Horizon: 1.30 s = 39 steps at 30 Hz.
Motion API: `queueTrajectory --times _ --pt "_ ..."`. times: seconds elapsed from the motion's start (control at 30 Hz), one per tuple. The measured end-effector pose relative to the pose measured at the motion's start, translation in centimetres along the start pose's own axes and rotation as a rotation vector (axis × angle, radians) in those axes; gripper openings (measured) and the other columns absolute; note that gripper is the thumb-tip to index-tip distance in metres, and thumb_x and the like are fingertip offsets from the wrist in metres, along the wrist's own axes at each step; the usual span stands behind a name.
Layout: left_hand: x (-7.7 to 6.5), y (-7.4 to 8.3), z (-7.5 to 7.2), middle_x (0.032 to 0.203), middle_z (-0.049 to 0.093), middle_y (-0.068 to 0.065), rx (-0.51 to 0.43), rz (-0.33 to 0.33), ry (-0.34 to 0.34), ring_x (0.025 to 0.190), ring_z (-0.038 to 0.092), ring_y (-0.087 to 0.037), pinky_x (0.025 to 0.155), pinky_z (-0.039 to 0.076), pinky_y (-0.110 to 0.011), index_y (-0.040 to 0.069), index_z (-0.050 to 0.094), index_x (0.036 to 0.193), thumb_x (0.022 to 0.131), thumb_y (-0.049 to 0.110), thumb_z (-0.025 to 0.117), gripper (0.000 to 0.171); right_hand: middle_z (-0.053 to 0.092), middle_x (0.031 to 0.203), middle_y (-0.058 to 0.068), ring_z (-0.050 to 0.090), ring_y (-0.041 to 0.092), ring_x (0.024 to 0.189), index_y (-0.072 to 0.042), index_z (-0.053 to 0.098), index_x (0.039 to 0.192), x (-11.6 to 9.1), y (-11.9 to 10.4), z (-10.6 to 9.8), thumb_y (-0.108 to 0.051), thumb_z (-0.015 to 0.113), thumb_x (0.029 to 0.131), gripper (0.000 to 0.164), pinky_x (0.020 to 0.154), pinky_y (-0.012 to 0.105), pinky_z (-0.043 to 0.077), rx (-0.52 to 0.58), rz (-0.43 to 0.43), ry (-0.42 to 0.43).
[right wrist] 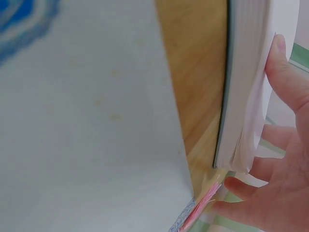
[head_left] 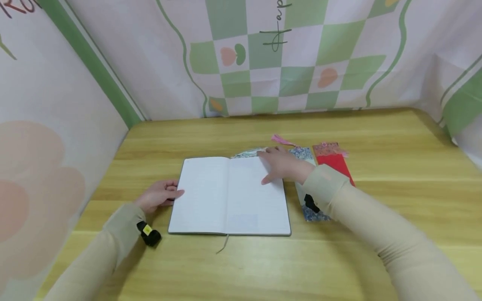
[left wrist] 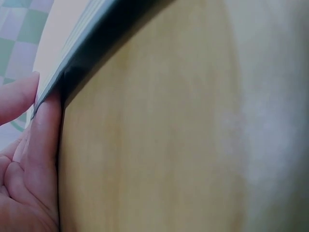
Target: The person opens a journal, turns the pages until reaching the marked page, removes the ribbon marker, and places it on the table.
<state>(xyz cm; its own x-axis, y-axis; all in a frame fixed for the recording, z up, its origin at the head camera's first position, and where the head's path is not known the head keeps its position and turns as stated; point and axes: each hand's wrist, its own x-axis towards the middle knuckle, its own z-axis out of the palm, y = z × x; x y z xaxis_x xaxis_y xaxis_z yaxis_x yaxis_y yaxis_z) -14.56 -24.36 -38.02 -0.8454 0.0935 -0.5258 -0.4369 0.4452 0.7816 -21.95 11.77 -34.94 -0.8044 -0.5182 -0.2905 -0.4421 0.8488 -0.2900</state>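
Left fingers (head_left: pixel 175 194) pinching open notebook (head_left: pixel 201 196), right fingers (head_left: pixel 267 179) spread at its right page (head_left: pixel 248 192), bookmarks (head_left: pixel 336 165) beside

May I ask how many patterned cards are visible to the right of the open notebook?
2: a bluish card beside the notebook and a red card farther right. The right sleeve covers part of each, so others may be hidden.

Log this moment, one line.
object: open rectangular white-paper notebook | left grip: pinches left edge | right grip: at far-right corner
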Motion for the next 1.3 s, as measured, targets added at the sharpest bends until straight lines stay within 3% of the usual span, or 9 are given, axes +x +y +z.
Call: queueTrajectory --times 0.33,0.6,0.8,1.1,1.3 --pt "0.1 -0.2 -0.1 0.079 0.051 0.006 -0.005 0.005 -0.007 0.078 0.051 -0.007 0.07 0.05 -0.021 -0.004 0.042 0.123 0.094 0.017 0.06 0.04 0.032 0.147 0.024 0.02 0.048 0.137 -0.007 0.037 0.144 -0.1 0.0 -0.2 -0.038 0.079 0.075 0.086 0.107 0.063 0.024 -0.007 0.01 0.011" --pt "0.0 0.0 -0.1 0.08 0.053 0.006 -0.001 -0.001 -0.009 0.078 0.051 -0.007 0.07 0.05 -0.021 -0.004 0.042 0.126 0.094 0.017 0.059 0.043 0.039 0.144 0.02 0.029 0.043 0.134 -0.005 0.042 0.14 -0.4 -1.6 0.0 -0.04 0.078 0.076 0.081 0.106 0.061 0.029 -0.18 0.045 0.059" --pt "0.2 0.1 -0.4 0.081 0.049 0.005 0.023 0.007 -0.017 0.08 0.05 -0.008 0.07 0.05 -0.021 -0.004 0.042 0.125 0.094 0.02 0.059 0.042 0.048 0.136 0.019 0.038 0.042 0.128 -0.005 0.05 0.133 -1.2 -2.4 0.6 -0.038 0.077 0.076 0.071 0.102 0.059 0.035 -0.271 -0.008 0.152" --pt "0.1 0.2 -0.5 0.076 0.046 0.005 0.024 0.008 -0.031 0.078 0.048 -0.009 0.069 0.049 -0.021 -0.001 0.043 0.118 0.094 0.02 0.059 0.036 0.054 0.129 0.018 0.043 0.041 0.122 -0.007 0.056 0.128 -1.8 -2.4 1.0 -0.029 0.078 0.076 0.061 0.097 0.055 0.042 -0.226 -0.082 0.239" --pt "0.0 0.1 -0.1 0.077 0.047 0.005 0.018 0.011 -0.027 0.079 0.049 -0.008 0.07 0.05 -0.021 -0.002 0.043 0.119 0.094 0.018 0.059 0.036 0.064 0.113 0.017 0.059 0.035 0.104 -0.005 0.059 0.121 -2.5 -2.4 1.4 -0.012 0.073 0.081 0.044 0.088 0.044 0.05 -0.177 -0.209 0.273"
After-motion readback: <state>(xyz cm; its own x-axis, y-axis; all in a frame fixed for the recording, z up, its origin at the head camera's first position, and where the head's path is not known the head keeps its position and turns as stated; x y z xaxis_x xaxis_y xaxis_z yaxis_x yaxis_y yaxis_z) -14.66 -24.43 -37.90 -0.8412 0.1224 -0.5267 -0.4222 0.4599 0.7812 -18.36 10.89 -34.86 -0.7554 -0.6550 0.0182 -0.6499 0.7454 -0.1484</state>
